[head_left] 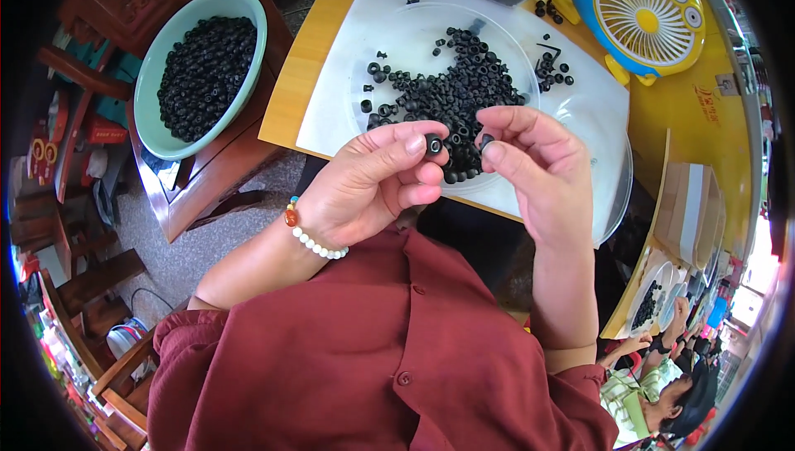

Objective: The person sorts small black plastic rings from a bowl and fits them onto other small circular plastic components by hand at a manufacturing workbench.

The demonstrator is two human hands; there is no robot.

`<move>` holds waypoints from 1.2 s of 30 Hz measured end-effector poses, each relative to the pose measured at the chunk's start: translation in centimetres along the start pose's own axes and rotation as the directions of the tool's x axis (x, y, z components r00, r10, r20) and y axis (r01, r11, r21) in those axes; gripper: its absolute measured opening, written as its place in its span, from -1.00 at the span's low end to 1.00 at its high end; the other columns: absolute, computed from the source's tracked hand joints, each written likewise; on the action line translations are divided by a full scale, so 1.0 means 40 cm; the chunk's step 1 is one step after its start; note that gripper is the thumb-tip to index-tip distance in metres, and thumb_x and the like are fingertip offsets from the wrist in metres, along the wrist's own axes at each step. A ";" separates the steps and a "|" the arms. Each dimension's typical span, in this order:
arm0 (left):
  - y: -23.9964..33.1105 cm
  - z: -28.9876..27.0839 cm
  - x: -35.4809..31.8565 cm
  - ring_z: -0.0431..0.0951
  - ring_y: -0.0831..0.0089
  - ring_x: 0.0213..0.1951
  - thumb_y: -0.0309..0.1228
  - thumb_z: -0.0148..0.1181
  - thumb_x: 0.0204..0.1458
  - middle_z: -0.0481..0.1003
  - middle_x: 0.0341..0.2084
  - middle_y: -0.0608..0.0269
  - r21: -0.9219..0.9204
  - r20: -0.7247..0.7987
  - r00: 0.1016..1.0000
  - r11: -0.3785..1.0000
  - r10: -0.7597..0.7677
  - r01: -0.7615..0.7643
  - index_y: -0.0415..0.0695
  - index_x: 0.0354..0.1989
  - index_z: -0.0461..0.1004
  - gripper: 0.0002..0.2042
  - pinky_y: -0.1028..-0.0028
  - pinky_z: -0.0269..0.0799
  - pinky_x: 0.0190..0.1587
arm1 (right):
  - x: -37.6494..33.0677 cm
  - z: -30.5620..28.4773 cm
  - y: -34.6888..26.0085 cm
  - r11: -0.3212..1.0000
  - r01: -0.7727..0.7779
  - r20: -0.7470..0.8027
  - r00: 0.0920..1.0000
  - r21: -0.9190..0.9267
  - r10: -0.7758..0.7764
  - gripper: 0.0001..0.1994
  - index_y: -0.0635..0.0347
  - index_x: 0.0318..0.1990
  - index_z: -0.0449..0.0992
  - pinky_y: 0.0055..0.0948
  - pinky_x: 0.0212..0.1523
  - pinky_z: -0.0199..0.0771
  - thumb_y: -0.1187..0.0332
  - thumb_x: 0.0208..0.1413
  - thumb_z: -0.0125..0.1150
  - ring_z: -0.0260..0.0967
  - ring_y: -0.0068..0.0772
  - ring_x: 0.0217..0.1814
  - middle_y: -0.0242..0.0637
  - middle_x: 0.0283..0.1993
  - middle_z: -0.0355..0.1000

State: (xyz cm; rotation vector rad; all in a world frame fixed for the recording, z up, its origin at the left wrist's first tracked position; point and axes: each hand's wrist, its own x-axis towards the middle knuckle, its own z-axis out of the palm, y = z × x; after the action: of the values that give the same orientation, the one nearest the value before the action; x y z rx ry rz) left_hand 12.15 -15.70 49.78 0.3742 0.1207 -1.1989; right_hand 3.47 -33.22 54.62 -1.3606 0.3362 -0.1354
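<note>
Yellow counter [286, 103] carries loose black parts [476, 78]; your left hand [352, 182] pinches a black knob [434, 144], your right hand [553, 178] a small dark piece [486, 141], both grips closed, near each other.

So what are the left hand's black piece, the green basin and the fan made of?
Black piece: rubber or plastic perhaps, satin; the slight sheen doesn't settle which.
Green basin: probably smooth plastic, judging by its even colour and thin rim.
Fan: likely moulded plastic, smooth, with thin white ribs.

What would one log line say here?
left hand: black holed part | right hand: small black piece | contact: none between them | nearby: clear round tray
</note>
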 end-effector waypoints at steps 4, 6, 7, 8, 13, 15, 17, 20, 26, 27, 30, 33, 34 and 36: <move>-0.024 0.004 0.000 0.58 0.48 -0.38 -0.45 0.06 0.11 0.53 -0.35 0.16 -0.002 0.026 1.000 1.000 -0.007 0.007 -0.23 -0.10 0.43 -0.78 0.51 0.58 -0.26 | -0.038 0.005 0.007 0.991 0.046 0.021 0.999 0.128 -0.049 -0.81 0.40 -0.17 0.47 -0.65 -0.21 0.41 0.63 0.01 0.14 0.38 -0.62 -0.26 -0.31 -0.29 0.45; -0.029 0.002 -0.002 0.58 0.47 -0.39 -0.44 0.07 0.10 0.53 -0.37 0.16 0.028 0.013 1.000 1.000 -0.011 0.010 -0.23 -0.11 0.44 -0.79 0.51 0.59 -0.28 | -0.049 0.013 0.010 0.979 0.055 0.011 0.998 0.196 -0.058 -0.82 0.42 -0.19 0.46 -0.59 -0.20 0.45 0.65 0.00 0.15 0.41 -0.57 -0.25 -0.26 -0.29 0.46; -0.031 0.002 -0.003 0.58 0.47 -0.39 -0.44 0.07 0.10 0.53 -0.37 0.16 0.030 0.013 1.000 1.000 -0.010 0.010 -0.23 -0.11 0.44 -0.79 0.51 0.59 -0.28 | -0.055 0.016 0.007 0.979 0.056 0.012 0.998 0.196 -0.060 -0.82 0.42 -0.19 0.46 -0.59 -0.20 0.45 0.65 0.00 0.15 0.41 -0.57 -0.25 -0.26 -0.29 0.46; -0.034 0.001 -0.005 0.58 0.46 -0.39 -0.44 0.07 0.10 0.53 -0.38 0.16 0.042 0.016 1.000 0.999 -0.008 0.007 -0.23 -0.12 0.44 -0.79 0.50 0.59 -0.28 | -0.062 0.020 0.002 0.974 0.031 0.023 0.999 0.224 -0.037 -0.82 0.42 -0.20 0.46 -0.58 -0.19 0.45 0.65 0.00 0.16 0.42 -0.54 -0.24 -0.24 -0.29 0.47; -0.035 0.010 -0.016 0.59 0.43 -0.40 -0.46 0.08 0.10 0.54 -0.41 0.13 0.075 0.027 1.000 0.997 -0.006 0.004 -0.23 -0.11 0.45 -0.79 0.49 0.58 -0.29 | -0.066 0.034 0.025 0.974 0.120 -0.003 0.993 0.190 -0.121 -0.84 0.42 -0.27 0.51 -0.56 -0.21 0.49 0.69 -0.06 0.20 0.45 -0.46 -0.26 -0.19 -0.26 0.45; -0.035 0.016 -0.019 0.59 0.42 -0.40 -0.48 0.07 0.10 0.55 -0.42 0.11 0.096 0.023 1.000 0.995 -0.002 0.000 -0.23 -0.10 0.45 -0.79 0.49 0.58 -0.29 | -0.067 0.032 0.028 0.976 0.127 0.002 0.992 0.179 -0.129 -0.85 0.42 -0.29 0.51 -0.56 -0.21 0.49 0.69 -0.07 0.20 0.45 -0.45 -0.25 -0.19 -0.25 0.44; -0.037 0.016 -0.019 0.59 0.42 -0.40 -0.49 0.07 0.10 0.55 -0.41 0.10 0.102 0.021 1.000 0.995 0.004 -0.006 -0.23 -0.10 0.45 -0.79 0.49 0.58 -0.29 | -0.067 0.034 0.030 0.977 0.134 0.008 0.991 0.168 -0.137 -0.86 0.43 -0.30 0.52 -0.56 -0.22 0.49 0.70 -0.08 0.21 0.45 -0.45 -0.24 -0.18 -0.25 0.43; -0.038 0.017 -0.020 0.59 0.42 -0.40 -0.50 0.07 0.09 0.55 -0.42 0.09 0.106 0.014 1.000 0.994 0.012 -0.014 -0.24 -0.11 0.46 -0.80 0.49 0.58 -0.29 | -0.067 0.039 0.033 0.979 0.160 -0.023 0.987 0.130 -0.159 -0.85 0.44 -0.30 0.52 -0.57 -0.23 0.48 0.70 -0.09 0.22 0.44 -0.45 -0.25 -0.17 -0.24 0.42; -0.039 0.016 -0.019 0.57 0.47 -0.44 -0.51 0.11 0.07 0.53 -0.46 0.16 0.161 -0.020 0.998 0.986 0.056 -0.052 -0.28 -0.17 0.48 -0.82 0.50 0.57 -0.31 | -0.068 0.047 0.022 0.948 0.267 -0.002 0.963 -0.174 -0.271 -0.85 0.39 -0.33 0.54 -0.59 -0.27 0.46 0.70 -0.12 0.23 0.43 -0.50 -0.31 -0.19 -0.30 0.44; -0.038 0.016 -0.018 0.56 0.48 -0.45 -0.51 0.12 0.06 0.53 -0.48 0.18 0.196 -0.027 0.997 0.978 0.072 -0.066 -0.28 -0.18 0.49 -0.83 0.50 0.57 -0.32 | -0.069 0.047 0.019 0.948 0.252 -0.004 0.966 -0.194 -0.257 -0.85 0.39 -0.34 0.54 -0.59 -0.28 0.47 0.70 -0.12 0.23 0.44 -0.50 -0.31 -0.19 -0.32 0.44; -0.038 0.013 -0.015 0.55 0.49 -0.46 -0.51 0.13 0.05 0.52 -0.49 0.19 0.215 -0.023 0.998 0.975 0.066 -0.059 -0.28 -0.20 0.49 -0.83 0.51 0.56 -0.32 | -0.072 0.047 0.012 0.959 0.207 -0.008 0.977 -0.195 -0.213 -0.86 0.39 -0.34 0.53 -0.58 -0.30 0.50 0.70 -0.12 0.23 0.45 -0.48 -0.33 -0.19 -0.34 0.45; -0.040 0.004 -0.013 0.56 0.48 -0.44 -0.52 0.14 0.04 0.53 -0.47 0.17 0.203 0.004 0.998 0.977 0.068 -0.067 -0.28 -0.20 0.50 -0.83 0.51 0.56 -0.32 | -0.070 0.046 0.004 0.982 0.141 0.004 0.990 -0.124 -0.141 -0.88 0.42 -0.35 0.49 -0.57 -0.32 0.52 0.70 -0.10 0.22 0.48 -0.44 -0.34 -0.17 -0.34 0.45; -0.040 0.003 -0.013 0.56 0.48 -0.44 -0.52 0.14 0.04 0.53 -0.47 0.17 0.202 0.002 0.998 0.977 0.069 -0.068 -0.28 -0.20 0.50 -0.83 0.51 0.56 -0.32 | -0.069 0.046 0.004 0.992 0.103 0.018 0.995 -0.074 -0.102 -0.88 0.43 -0.35 0.48 -0.56 -0.32 0.54 0.70 -0.10 0.22 0.48 -0.43 -0.34 -0.17 -0.35 0.45; -0.040 0.003 -0.015 0.56 0.48 -0.42 -0.54 0.14 0.03 0.54 -0.45 0.16 0.237 0.039 0.994 0.965 0.104 -0.111 -0.29 -0.19 0.50 -0.83 0.52 0.56 -0.31 | -0.072 0.046 0.003 0.998 0.068 0.014 0.998 -0.006 -0.068 -0.88 0.44 -0.36 0.47 -0.55 -0.32 0.54 0.69 -0.09 0.23 0.49 -0.42 -0.34 -0.17 -0.35 0.45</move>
State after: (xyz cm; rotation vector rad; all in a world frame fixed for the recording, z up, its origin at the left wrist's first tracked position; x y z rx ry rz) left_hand 10.43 -15.72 49.70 0.5689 -0.0675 -1.1129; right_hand 1.33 -30.63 55.27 -1.3793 0.2793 -0.1811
